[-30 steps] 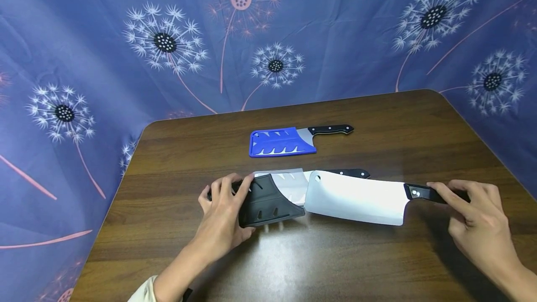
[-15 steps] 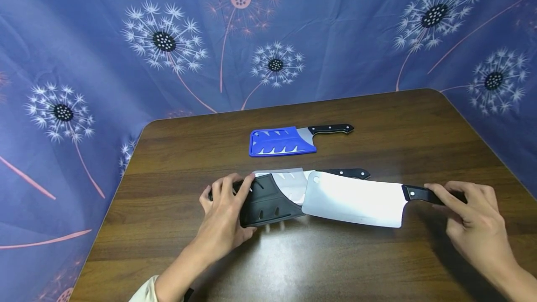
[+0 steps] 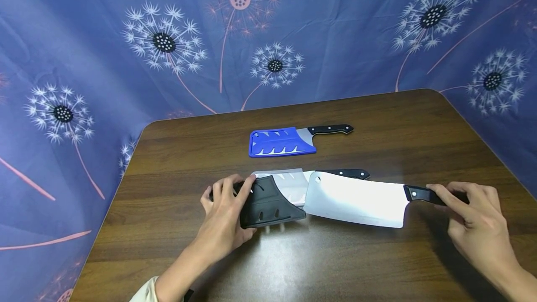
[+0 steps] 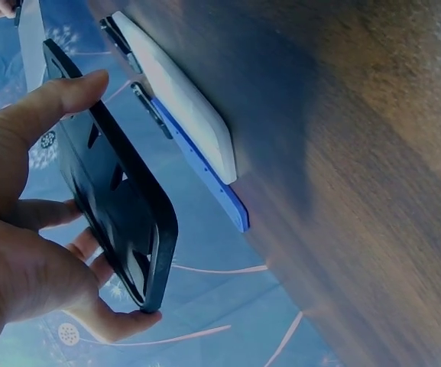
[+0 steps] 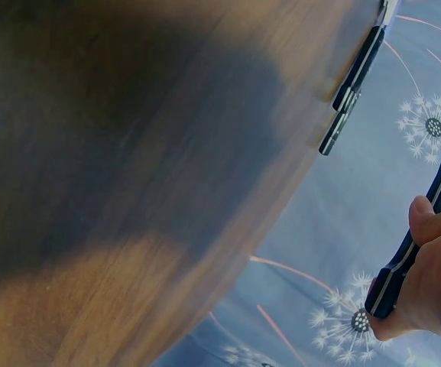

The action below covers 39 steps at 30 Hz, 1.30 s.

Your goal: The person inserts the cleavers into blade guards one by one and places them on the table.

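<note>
My left hand (image 3: pixel 224 216) grips a black blade sheath (image 3: pixel 268 204) by its closed end, thumb on one edge and fingers on the other in the left wrist view. In my right hand (image 3: pixel 478 218) is the black handle of a cleaver (image 3: pixel 354 199), its bare, shiny blade pointing left. The blade's front end stands right at the sheath's wide mouth. Both are held above the table, and a shadow falls beneath them. Behind them a second cleaver in a translucent white sheath (image 3: pixel 289 183) lies on the table, partly hidden by the black sheath and the bare blade.
Farther back lies a smaller cleaver in a blue sheath (image 3: pixel 281 143), handle to the right. The brown wooden table (image 3: pixel 189 148) has rounded far corners. A blue cloth with dandelion prints (image 3: pixel 335 27) hangs behind and beside it.
The cleaver in my right hand shifted slightly left so its front overlapped the sheath's mouth, then came back a little to the right. My left hand and the black sheath stayed almost still.
</note>
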### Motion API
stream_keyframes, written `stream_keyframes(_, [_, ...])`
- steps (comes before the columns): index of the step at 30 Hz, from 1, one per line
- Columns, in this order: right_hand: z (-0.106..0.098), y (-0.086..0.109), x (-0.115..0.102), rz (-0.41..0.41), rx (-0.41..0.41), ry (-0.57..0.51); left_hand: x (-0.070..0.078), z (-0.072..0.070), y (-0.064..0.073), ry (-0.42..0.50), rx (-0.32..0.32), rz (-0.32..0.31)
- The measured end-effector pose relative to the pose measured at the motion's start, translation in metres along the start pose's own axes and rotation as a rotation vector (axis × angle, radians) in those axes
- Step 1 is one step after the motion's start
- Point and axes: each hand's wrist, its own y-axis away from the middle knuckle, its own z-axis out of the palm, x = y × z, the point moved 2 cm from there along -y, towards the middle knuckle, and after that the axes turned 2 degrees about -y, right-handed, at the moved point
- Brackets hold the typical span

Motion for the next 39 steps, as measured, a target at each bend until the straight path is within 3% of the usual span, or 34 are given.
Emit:
stream_keyframes(8, [0.003,0.003,-0.002,-0.018,0.002,-0.024,0.000,0.003,-0.002,-0.087,0.017,0.062])
stream_keyframes(17, [0.008,-0.007,-0.004,-0.133,-0.019,-0.036,0.003,0.007,-0.002,-0.185,0.001,0.096])
stream_keyframes(28, [0.013,-0.003,-0.003,-0.114,-0.035,-0.013,0.003,0.008,-0.004,-0.114,0.104,0.097])
stream_keyframes(36, [0.019,-0.009,-0.017,-0.152,-0.076,-0.057,0.016,0.010,-0.011,-0.180,0.079,0.162])
stream_keyframes(39, [0.022,-0.011,-0.021,-0.152,-0.053,-0.062,0.016,0.010,-0.013,-0.197,0.093,0.162])
